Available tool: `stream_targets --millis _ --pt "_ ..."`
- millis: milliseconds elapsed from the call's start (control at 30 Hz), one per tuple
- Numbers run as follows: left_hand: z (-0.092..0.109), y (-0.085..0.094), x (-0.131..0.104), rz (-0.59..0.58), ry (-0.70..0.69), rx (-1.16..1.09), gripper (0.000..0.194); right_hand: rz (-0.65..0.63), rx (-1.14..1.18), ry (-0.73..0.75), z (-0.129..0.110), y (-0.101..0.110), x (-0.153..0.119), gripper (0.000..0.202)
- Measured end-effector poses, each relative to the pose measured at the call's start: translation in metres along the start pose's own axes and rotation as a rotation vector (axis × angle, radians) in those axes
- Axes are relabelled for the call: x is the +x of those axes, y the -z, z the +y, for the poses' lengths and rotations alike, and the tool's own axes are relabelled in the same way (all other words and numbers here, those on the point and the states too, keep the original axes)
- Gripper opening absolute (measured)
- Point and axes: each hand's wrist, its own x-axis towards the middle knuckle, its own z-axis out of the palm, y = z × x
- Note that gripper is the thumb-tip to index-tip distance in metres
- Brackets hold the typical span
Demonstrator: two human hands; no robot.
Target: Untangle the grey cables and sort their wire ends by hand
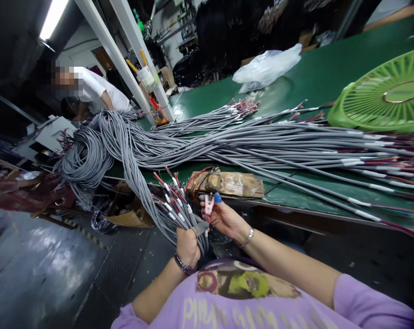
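Our left hand's [187, 246] grip closes round the cables [155, 205], seemingly bunching their ends; our right hand's [224, 220] grip pinches a small pink tool [209, 205].

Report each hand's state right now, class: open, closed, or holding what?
Left hand: closed, holding a bundle of grey cables.
Right hand: closed, holding a small pale pink tool.

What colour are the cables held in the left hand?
The cables are grey, in the head view.
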Motion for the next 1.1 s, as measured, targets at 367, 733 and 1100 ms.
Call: stream_targets --millis 367,733,1100 --pt "0.002 0.014 -0.008 -0.022 -0.002 0.014 0.016 -0.107 -0.068 -0.052 -0.007 -0.003 -0.013 0.031" --pt "0.001 0.007 0.001 0.022 0.011 -0.042 0.02 -0.017 -0.2 0.039 -0.011 -0.005 -0.014 0.025" --pt "-0.001 0.002 0.001 -0.005 -0.005 -0.001 0.019 -0.057 -0.033 0.001 -0.01 -0.001 -0.009 0.01"
